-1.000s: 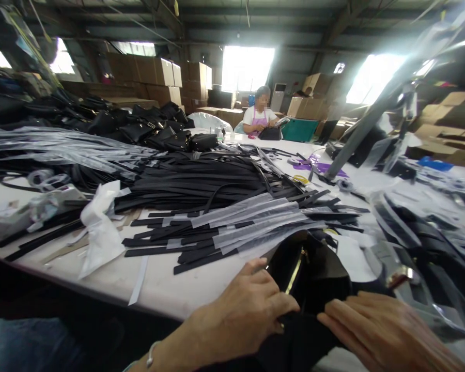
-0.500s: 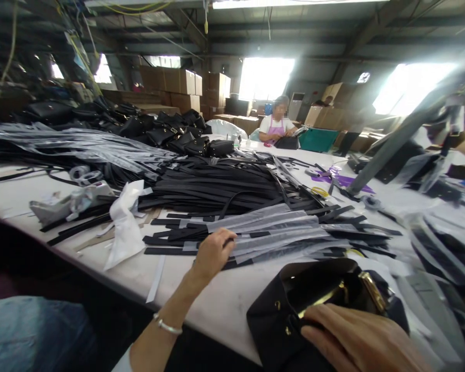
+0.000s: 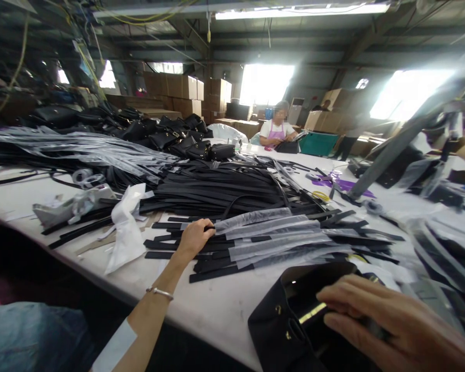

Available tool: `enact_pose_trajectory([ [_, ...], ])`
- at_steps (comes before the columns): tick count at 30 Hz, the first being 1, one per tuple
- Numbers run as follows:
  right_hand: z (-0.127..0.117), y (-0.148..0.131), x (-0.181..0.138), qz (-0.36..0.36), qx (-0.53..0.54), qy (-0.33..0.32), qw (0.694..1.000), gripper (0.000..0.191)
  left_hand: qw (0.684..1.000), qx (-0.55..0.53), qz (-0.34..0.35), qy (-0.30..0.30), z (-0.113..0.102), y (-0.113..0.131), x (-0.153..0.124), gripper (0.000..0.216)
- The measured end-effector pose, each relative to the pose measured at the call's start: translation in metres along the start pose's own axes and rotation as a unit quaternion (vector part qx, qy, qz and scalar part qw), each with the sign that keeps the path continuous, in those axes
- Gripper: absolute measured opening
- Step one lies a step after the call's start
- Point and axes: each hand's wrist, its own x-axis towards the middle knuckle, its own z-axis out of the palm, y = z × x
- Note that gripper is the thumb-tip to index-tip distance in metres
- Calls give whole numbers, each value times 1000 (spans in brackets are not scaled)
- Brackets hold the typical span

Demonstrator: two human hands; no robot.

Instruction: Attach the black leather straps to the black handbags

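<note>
My left hand [image 3: 196, 238] is closed on a black strap [image 3: 212, 228], one of several straps with clear plastic film [image 3: 271, 222] around their middles, laid side by side on the table. Close to me at the lower right stands a black handbag [image 3: 273, 323] with its mouth open and gold hardware on its side. My right hand [image 3: 375, 310] hovers over that mouth. Its thumb and forefinger are apart with nothing visible between them; the other fingers are partly hidden and slightly blurred.
A large heap of black straps [image 3: 217, 186] lies beyond, with black bags [image 3: 158, 132] piled behind. A tape dispenser [image 3: 67, 204] and crumpled white sheet [image 3: 126, 227] are at left. A grey pole [image 3: 387, 150] rises at right. A co-worker [image 3: 278, 129] sits across the table.
My left hand has moved left and slightly away from me along the straps. My right hand has let go of the bag's edge, lifted and spread its thumb and forefinger.
</note>
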Motion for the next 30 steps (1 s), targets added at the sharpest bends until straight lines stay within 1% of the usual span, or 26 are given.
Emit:
enact_pose_trajectory([
  [3,-17,-5,37,34,43,-33,998,19,993,-88,46,-58,-9,32,-9,22],
  [5,-21,-8,65,23,69,-31,997,24,979,-159,76,-99,-12,55,-17,28],
  [7,-18,-9,91,-1,98,-44,994,39,946,-272,97,-145,-13,74,-25,34],
  [8,-14,-8,103,-9,110,-59,992,47,922,-333,104,-167,-14,82,-29,36],
  [9,-10,-7,113,-13,123,-77,989,51,897,-386,107,-187,-14,88,-32,38],
  [10,-5,-4,121,-14,137,-95,986,49,877,-422,106,-201,-15,92,-35,39],
  [11,1,-1,128,-11,148,-106,983,43,868,-439,101,-208,-15,95,-37,39],
  [12,6,5,133,-2,156,-108,982,37,865,-445,95,-209,-15,96,-40,38],
  [13,11,11,136,10,162,-99,982,35,867,-445,86,-207,-15,95,-42,38],
  [15,19,27,138,40,171,-53,983,37,876,-437,66,-196,-14,90,-45,36],
  [17,24,45,135,65,188,1,980,38,885,-423,50,-187,-14,82,-49,33],
  [19,26,61,130,80,210,28,974,38,895,-401,40,-189,-15,74,-53,33],
  [22,24,77,122,99,219,37,970,37,922,-339,33,-184,-19,68,-59,32],
  [24,22,83,117,102,210,37,972,38,949,-273,29,-152,-23,66,-61,24],
  [26,20,87,113,101,202,31,974,41,969,-218,22,-114,-26,65,-61,17],
  [28,19,91,109,100,199,18,975,44,975,-201,7,-97,-28,62,-62,16],
  [30,18,92,107,102,202,4,974,46,970,-219,-6,-103,-27,59,-62,18],
])
